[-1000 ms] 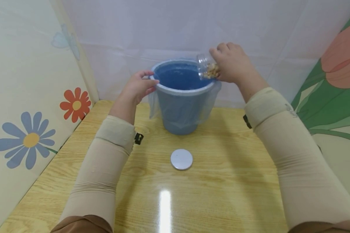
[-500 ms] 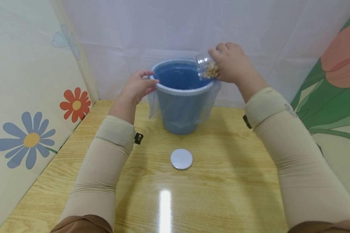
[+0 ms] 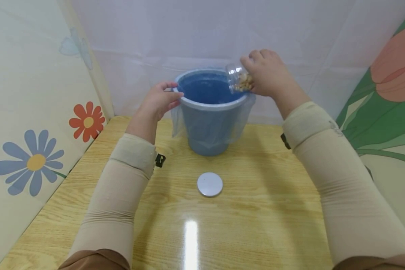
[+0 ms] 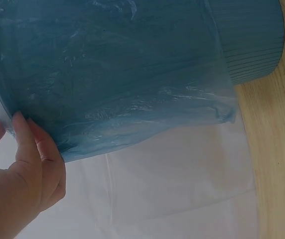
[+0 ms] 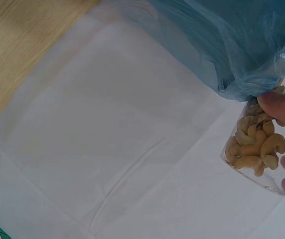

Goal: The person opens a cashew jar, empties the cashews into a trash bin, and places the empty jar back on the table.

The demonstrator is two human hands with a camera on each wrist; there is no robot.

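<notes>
A blue bucket (image 3: 207, 127), lined with a clear plastic bag (image 4: 147, 99) folded over its rim, stands upright on the table. My left hand (image 3: 160, 99) pinches the rim and bag at the left side, thumb on one side and fingers on the other. At the right of the rim, my right hand (image 3: 268, 73) grips a clear jar (image 3: 234, 77) tilted with its mouth over the bucket. Cashew nuts (image 5: 257, 142) lie inside the jar, many of them toward its base in the right wrist view. The bottom inside the bucket is too dark to make out.
A round white lid (image 3: 210, 184) lies on the wooden table (image 3: 243, 225) in front of the bucket. Behind hangs a white cloth (image 3: 189, 33). Panels printed with flowers (image 3: 36, 162) flank the table left and right.
The jar has tipped very slightly further toward the bucket, and the nuts in it have shifted a little. My left hand and the bucket stay where they were.
</notes>
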